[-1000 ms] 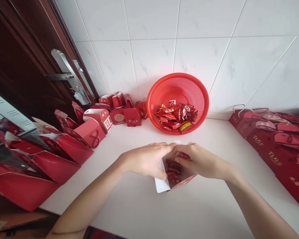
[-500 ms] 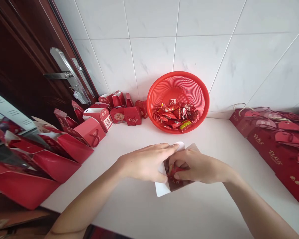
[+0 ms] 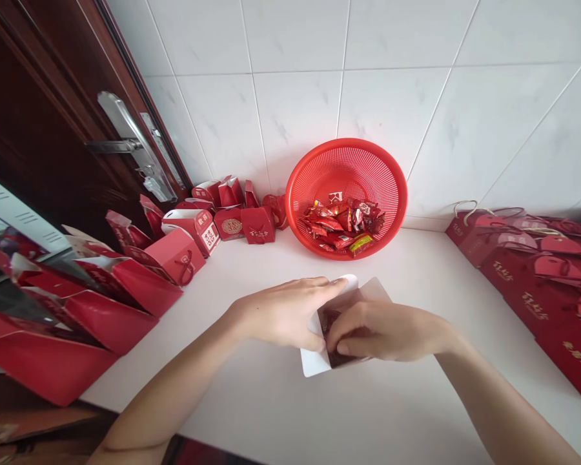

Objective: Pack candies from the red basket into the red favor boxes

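Observation:
An open box (image 3: pixel 316 363) with white inner flaps stands on the white table, between my two hands. My left hand (image 3: pixel 283 313) is wrapped round its left side, thumb near the front flap and fingers along the back flap. The fingers of my right hand (image 3: pixel 382 329) reach down into the box, bent and close together; their tips and anything between them are hidden. Dark red wrapping shows inside beside them. Behind the box, a red mesh basket (image 3: pixel 347 147) leans against the wall, with red-wrapped sweets (image 3: pixel 341 223) in its lower part.
Open red boxes (image 3: pixel 126 284) line the left side of the table (image 3: pixel 252 400), and small red boxes (image 3: pixel 258 226) stand by the wall. Red boxes with cords (image 3: pixel 527 290) fill the right side. A dark door (image 3: pixel 43 84) with a metal handle is at the upper left.
My right hand has moved slightly lower into the box. The red packet seen at its fingers before is now out of sight. My left hand has hardly moved.

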Available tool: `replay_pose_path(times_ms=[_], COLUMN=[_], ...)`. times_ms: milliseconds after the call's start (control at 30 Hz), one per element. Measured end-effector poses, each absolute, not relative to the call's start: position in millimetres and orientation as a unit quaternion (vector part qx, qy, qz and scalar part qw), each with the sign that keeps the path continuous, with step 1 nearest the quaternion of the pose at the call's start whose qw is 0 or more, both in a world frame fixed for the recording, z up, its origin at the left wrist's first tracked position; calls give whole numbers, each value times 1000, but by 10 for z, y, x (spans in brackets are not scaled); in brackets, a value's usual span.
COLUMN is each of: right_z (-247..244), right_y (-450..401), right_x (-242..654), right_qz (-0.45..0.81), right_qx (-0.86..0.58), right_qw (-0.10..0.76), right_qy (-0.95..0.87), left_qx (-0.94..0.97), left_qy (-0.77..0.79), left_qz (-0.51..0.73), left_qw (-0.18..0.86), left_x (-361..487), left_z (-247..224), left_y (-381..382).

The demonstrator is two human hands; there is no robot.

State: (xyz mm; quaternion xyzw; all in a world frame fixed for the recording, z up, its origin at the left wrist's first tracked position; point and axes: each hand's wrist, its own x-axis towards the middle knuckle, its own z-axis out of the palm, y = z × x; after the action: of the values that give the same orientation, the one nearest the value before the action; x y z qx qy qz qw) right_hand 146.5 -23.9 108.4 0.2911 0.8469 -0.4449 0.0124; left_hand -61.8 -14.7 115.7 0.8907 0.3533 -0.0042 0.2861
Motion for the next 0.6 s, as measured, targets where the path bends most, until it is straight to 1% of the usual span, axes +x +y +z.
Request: replay_pose_path(times_ms=[67,133,267,333,467,600], right_z=[1105,1150,1289,1344,1370,1320], right_y=[-243,-241,-237,-243,-255,-219], right_x=[1473,1524,1758,1879,1983,1954], right_qz=[-445,-436,-411,-382,-299,-215], right_qx=[266,269,320,349,393,464], right_qw=[48,46,-66,-108,-141,-139], right_qy=[854,857,851,849,858,848], left_qx=[889,886,879,872,850,844], left_qy=[357,364,382,395,430,444], left_qz=[-2,-3,-24,-32,-3,34], left_qw=[287,286,286,289,304,299], left_x=[-621,-627,-641,-648,-660,-660], left_z=[1147,1141,1160,1181,1215,1227], left_y=[-130,-100,-20,8,7,-31])
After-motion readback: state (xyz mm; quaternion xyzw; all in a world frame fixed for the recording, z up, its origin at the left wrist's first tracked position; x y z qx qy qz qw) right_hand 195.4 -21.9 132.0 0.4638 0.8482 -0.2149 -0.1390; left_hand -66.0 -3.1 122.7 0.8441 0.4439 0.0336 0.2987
